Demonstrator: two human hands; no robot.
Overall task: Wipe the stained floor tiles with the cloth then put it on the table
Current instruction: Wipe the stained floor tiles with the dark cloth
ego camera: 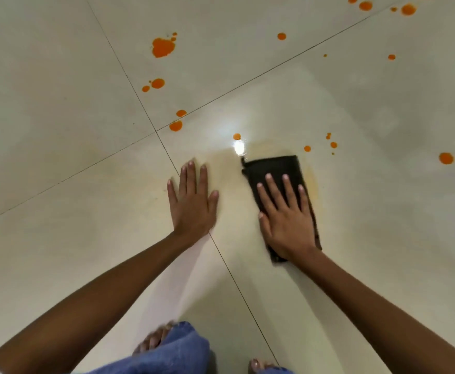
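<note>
A folded black cloth lies flat on the pale floor tiles. My right hand presses down on the cloth's near half, fingers spread. My left hand rests palm-down on the bare tile to the left of the cloth, holding nothing. Orange stains dot the floor: a big splash far ahead, drops near the tile joint, one drop just beyond the cloth, and more drops to the right. A faint yellowish smear surrounds the cloth.
Dark grout lines cross the tiles. My bare feet and blue trouser legs are at the bottom edge. A bright light glare reflects just beyond the cloth. No table is in view.
</note>
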